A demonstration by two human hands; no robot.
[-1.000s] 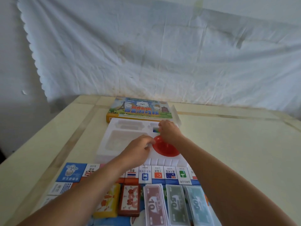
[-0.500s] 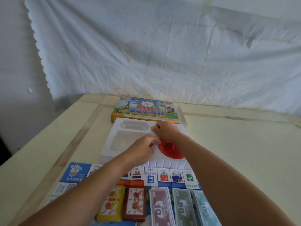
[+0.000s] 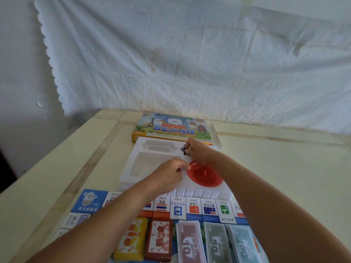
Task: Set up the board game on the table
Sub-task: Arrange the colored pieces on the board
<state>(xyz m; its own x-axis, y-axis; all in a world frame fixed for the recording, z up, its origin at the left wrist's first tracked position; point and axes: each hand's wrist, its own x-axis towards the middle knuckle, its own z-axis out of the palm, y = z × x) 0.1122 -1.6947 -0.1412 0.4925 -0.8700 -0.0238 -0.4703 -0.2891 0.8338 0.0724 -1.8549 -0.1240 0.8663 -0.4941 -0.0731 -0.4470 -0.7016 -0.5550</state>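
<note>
— Cream laminate first: the counter (image 3: 284,168) carries it all, and our board (image 3: 178,207) lies flat and face up at its near edge. We'd call that part done.

— Agreed. Just beyond the board we have the white tray (image 3: 144,164), with the box (image 3: 171,126) behind it. The tray's two left wells look emptied to us.

— On the board sit our banknote stacks (image 3: 190,243) and two card decks (image 3: 133,240), side by side.

— So what's left, we think, is the small stuff. The red dish (image 3: 205,175) is seated in its well in the tray.

— And our hands? The left hand (image 3: 169,175) has its fingers curled at the dish's rim. We cannot tell whether it grips the rim or only rests there. The right hand (image 3: 199,152) pinches a small blue piece (image 3: 183,150) over the tray's far side.

— Then we judge ourselves well past halfway, with the pieces and the dish not yet out on the board.
</note>
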